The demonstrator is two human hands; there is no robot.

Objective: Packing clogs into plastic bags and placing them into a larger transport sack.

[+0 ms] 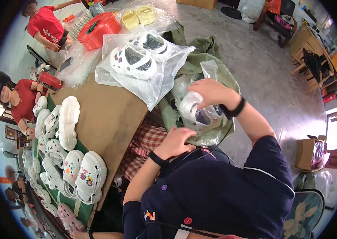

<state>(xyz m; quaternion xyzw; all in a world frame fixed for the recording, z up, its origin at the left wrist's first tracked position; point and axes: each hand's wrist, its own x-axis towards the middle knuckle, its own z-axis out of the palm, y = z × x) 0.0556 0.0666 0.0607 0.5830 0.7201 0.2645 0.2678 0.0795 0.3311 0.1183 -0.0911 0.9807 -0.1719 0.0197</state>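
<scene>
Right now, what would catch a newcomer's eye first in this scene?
Probably the white clogs: a row crowds the table's left edge, and another pair lies on clear plastic bags at its far end. In the middle, both hands work over the person's lap: the right hand grips a bagged white clog, while the left hand rests just below it.

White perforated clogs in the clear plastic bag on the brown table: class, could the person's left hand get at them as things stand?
Probably yes: left hand rests beside the table, nothing blocking the way to the clogs.
</scene>
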